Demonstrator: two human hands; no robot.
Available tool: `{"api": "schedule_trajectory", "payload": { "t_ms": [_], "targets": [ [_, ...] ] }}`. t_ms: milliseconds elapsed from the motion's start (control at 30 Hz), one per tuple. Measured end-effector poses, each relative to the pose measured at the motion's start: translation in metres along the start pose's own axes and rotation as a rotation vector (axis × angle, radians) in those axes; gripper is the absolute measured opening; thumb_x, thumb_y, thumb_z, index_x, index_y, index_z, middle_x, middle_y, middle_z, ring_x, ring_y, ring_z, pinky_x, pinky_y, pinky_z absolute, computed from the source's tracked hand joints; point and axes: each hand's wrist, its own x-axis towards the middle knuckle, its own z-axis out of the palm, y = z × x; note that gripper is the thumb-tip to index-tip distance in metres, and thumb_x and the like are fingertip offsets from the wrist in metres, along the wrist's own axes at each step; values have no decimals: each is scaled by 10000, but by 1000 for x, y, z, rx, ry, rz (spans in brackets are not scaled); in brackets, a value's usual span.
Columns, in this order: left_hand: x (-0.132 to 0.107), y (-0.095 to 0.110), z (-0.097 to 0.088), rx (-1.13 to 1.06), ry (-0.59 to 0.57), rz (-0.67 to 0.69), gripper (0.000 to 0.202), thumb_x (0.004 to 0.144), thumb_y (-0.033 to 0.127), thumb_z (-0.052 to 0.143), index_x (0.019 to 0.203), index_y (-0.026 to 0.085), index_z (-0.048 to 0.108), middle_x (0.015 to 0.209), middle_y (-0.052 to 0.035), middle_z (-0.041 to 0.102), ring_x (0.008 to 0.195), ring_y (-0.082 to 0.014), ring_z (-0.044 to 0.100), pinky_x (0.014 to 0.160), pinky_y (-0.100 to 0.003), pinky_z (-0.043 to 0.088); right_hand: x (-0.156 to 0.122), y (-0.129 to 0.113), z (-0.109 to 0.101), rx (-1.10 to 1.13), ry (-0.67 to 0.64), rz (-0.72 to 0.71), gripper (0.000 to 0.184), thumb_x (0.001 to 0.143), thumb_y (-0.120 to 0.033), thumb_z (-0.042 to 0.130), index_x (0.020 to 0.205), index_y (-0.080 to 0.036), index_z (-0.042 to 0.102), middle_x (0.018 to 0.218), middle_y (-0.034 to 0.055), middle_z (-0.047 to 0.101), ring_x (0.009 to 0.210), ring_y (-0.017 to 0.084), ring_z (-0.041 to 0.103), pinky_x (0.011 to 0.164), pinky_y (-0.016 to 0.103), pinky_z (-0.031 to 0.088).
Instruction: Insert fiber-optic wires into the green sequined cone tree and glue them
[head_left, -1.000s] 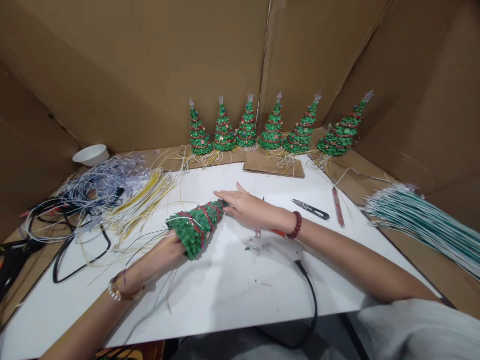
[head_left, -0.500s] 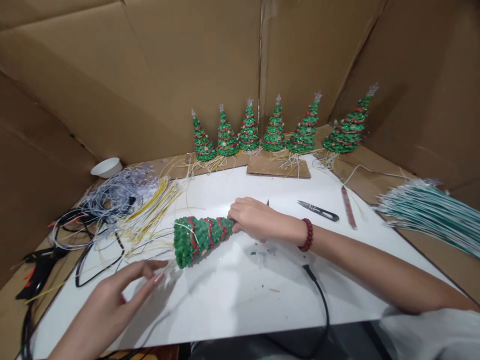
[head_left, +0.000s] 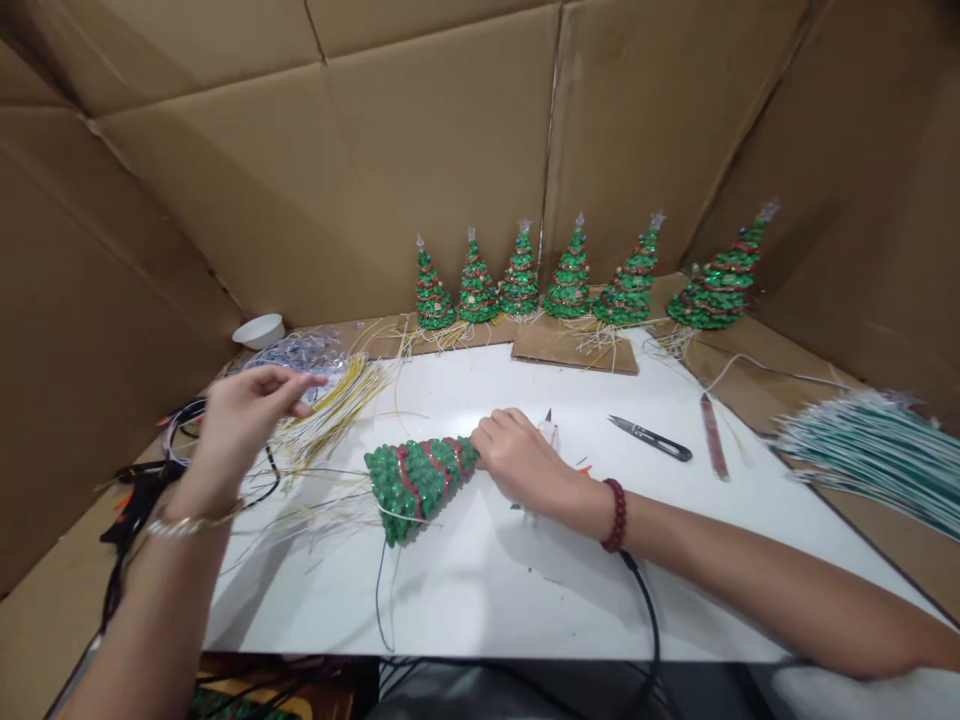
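A small green Christmas tree (head_left: 421, 480) with a glittering surface and red garland lies on its side on the white table. My right hand (head_left: 517, 460) is closed around its narrow tip, which the fingers hide. Thin white, yellow and dark wires (head_left: 330, 510) trail from the wide base at left. Raised over the left side is my left hand (head_left: 251, 425), its thumb and fingers pressed together. Whatever they pinch, if anything, is too small to make out. Just beyond those fingertips lies a bundle of yellow and white wires (head_left: 349, 400).
Several finished-looking trees (head_left: 568, 285) stand along the back by the cardboard wall. Black thread snips (head_left: 651, 438) and a red-brown stick-like tool (head_left: 714, 438) lie at right, beside a green-and-white wire bundle (head_left: 877, 460). A white bowl (head_left: 259, 332) and a black glue gun (head_left: 139, 510) are left.
My left hand has left the tree's base and moved up over the left-side wires. The right hand keeps its grip on the tip; the tree has turned slightly. The view has shifted.
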Motion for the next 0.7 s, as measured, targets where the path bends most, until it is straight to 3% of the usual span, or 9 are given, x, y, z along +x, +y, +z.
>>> {"api": "schedule_trajectory", "payload": {
  "t_ms": [33,100,167,233,433,600,700],
  "targets": [
    [11,-3,12,62,40,-5,247,738,404,652,752,158,649,714,-24,712,607,-162,621,553,-225,436,-1,-2,1,-23,12,22,101,829,-55,556,770,-135,576,772,75,598,737,210,465,685,323,294],
    [27,-17,30,209,-37,0,259,748,404,607,718,149,644,631,-46,698,600,-187,633,554,-240,424,-2,-5,3,-54,34,51,113,830,-44,543,770,-135,575,765,81,593,732,215,463,685,329,300],
    [38,-35,41,424,-30,57,271,768,404,552,699,157,641,632,-57,710,604,-197,634,557,-251,409,-3,-6,5,-61,55,71,117,832,-46,539,769,-140,569,760,81,586,732,216,463,686,330,307],
    [44,-50,47,499,-2,83,265,768,380,535,669,159,643,647,-70,717,612,-209,617,558,-266,384,-3,-6,7,-57,73,90,103,832,-62,552,771,-144,562,764,79,583,736,217,467,685,329,310],
    [50,-69,53,589,53,144,267,803,338,502,790,146,687,822,-111,743,753,-247,639,647,-288,399,-2,-5,7,-29,76,114,87,823,-77,577,792,-156,556,792,72,593,741,214,482,661,318,319],
    [52,-78,52,603,14,190,281,848,272,443,910,165,696,994,-103,737,902,-255,652,775,-293,433,-3,-10,-2,-22,6,154,101,829,-66,567,781,-155,573,767,72,608,723,210,495,647,312,326],
    [50,-78,52,613,5,211,283,835,343,504,934,165,700,1042,-117,722,952,-279,641,834,-310,427,-3,-13,-10,3,-60,171,61,814,-88,606,792,-142,591,779,74,623,732,213,510,650,314,333]
  ]
}}
